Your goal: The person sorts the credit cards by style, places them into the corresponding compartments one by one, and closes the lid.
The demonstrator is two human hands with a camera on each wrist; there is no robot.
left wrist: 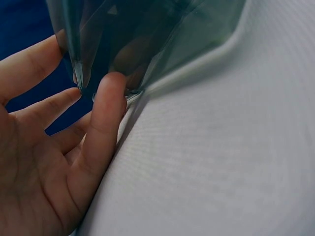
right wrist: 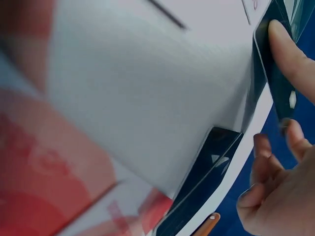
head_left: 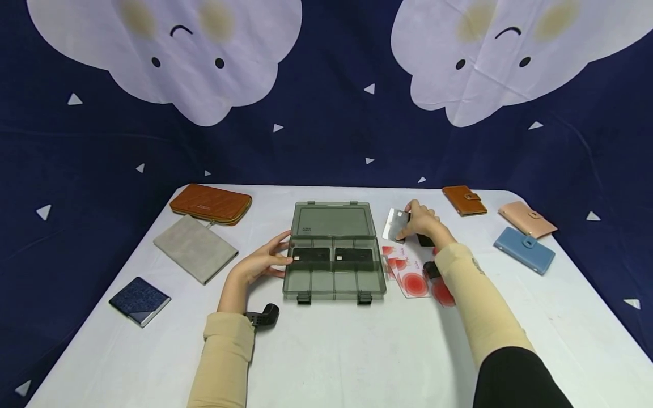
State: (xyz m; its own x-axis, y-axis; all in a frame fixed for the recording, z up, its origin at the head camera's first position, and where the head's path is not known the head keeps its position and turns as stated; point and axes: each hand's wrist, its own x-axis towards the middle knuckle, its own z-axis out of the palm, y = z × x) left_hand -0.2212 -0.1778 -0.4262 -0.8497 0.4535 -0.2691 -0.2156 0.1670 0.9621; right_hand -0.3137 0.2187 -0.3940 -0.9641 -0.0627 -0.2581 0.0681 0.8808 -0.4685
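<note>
step: seemingly lifting a card (head_left: 393, 225); right hand (head_left: 423, 220): pinching it at fingertips; left hand (head_left: 257, 265): loose fingers touching box (head_left: 334, 296) between hands; next: likely carry card leftward, lower it flat inside

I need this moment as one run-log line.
left hand: touches left side of case | right hand: pinches chip card | case: open, two dark cards inside

left hand (head_left: 261, 262): grips translucent compartment box (head_left: 320, 282), left edge | right hand (head_left: 424, 222): pinches chip card (head_left: 393, 225) | inside: two black cards (head_left: 312, 257)
</note>
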